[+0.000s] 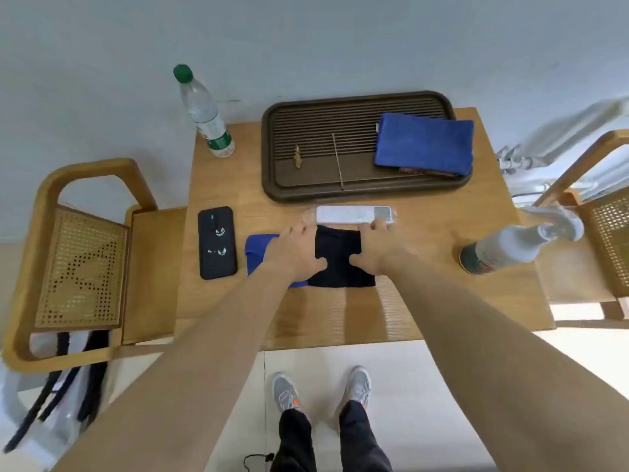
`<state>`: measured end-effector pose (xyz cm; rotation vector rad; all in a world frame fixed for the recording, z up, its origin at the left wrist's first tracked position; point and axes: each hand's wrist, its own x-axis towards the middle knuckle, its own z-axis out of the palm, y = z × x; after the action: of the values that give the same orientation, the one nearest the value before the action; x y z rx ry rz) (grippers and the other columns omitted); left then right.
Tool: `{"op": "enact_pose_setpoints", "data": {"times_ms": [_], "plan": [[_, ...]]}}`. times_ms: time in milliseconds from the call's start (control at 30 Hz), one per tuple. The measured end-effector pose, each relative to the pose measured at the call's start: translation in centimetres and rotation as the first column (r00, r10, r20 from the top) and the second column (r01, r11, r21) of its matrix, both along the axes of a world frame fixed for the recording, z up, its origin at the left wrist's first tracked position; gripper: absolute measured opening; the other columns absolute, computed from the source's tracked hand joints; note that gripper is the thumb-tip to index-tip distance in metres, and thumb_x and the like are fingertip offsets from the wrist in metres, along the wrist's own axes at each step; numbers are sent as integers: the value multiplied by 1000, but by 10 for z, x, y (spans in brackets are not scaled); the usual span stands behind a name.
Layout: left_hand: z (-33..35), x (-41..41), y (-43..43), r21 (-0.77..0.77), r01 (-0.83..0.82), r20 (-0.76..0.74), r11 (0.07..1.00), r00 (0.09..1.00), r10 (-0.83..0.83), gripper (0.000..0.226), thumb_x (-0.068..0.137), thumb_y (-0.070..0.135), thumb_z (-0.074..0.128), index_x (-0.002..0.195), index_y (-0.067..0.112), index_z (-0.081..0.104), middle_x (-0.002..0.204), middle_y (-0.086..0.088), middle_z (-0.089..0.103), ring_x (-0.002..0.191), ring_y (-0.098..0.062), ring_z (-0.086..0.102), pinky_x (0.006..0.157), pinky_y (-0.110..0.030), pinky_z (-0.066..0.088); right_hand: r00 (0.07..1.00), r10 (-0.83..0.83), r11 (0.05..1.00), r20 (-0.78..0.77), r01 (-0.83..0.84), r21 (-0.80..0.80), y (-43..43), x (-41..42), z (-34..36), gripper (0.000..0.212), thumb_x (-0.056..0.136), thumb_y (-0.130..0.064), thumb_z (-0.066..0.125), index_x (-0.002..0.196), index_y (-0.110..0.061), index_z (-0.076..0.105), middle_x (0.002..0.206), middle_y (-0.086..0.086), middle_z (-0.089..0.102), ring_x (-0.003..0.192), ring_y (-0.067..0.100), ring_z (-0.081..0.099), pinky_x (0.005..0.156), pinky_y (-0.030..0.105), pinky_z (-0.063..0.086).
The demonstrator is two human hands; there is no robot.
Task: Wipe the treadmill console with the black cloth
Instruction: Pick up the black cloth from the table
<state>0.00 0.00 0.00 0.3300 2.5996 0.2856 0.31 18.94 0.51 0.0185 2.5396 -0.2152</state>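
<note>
The black cloth [340,260] lay flat on the worktop [425,301], partly over a blue cloth [258,248]. The left hand [292,252] and right hand [372,248] pressed its sides, each grip spread open, probably to smooth it. No treadmill console showed.

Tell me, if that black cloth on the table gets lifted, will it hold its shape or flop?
The black cloth will probably flop: it lies flat and folded, soft-edged, under the left hand and right hand. It looks thin, so likely light. It partly overlaps a blue cloth, which might drag along.
</note>
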Motion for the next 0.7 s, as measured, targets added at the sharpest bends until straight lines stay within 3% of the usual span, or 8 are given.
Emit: {"op": "enact_pose_setpoints", "data": {"times_ms": [100,233,333,433,633,700], "plan": [[-24,-2,12,10,-25,-89,1000,996,25,67,92,33,60,151,17,33,153,-4,38,136,-28,36,95,-43,52,993,-122,987,-1,121,-105,5,9,-29,61,90,-37,59,142,-15,36,142,15,38,121,36,44,94,48,47],[-54,-5,21,4,-78,-174,997,982,78,51,96,23,56,146,22,42,146,-1,47,133,-27,39,88,-38,53,963,-225,960,-146,194,-202,9,19,-62,52,98,-33,52,146,-21,38,141,10,43,121,33,47,93,47,50],[-59,-6,18,39,-105,-267,994,957,112,26,97,23,59,122,25,59,127,1,57,120,-22,46,78,-32,52,937,-271,945,-219,216,-247,12,20,-68,31,100,-27,53,130,-21,55,130,6,52,116,28,51,90,43,50],[-53,-7,18,56,-71,-301,996,950,85,14,98,23,57,112,23,62,118,2,58,112,-20,49,76,-33,52,935,-269,950,-232,216,-227,16,22,-62,17,98,-18,54,112,-19,62,113,4,58,107,27,54,81,40,51],[-1,4,23,363,-3,-330,932,935,131,3,95,22,61,97,23,61,103,8,59,105,-11,51,73,-24,44,890,-412,868,-198,317,-381,18,34,-24,12,89,-12,60,97,-18,66,95,-1,63,86,21,61,69,35,54],[20,13,23,494,-14,-190,869,974,124,5,94,20,63,94,24,60,95,9,61,96,-11,57,73,-27,48,885,-408,857,-224,286,-429,18,43,-8,9,84,-13,64,90,-19,63,87,-3,60,81,20,58,64,31,48]]}}
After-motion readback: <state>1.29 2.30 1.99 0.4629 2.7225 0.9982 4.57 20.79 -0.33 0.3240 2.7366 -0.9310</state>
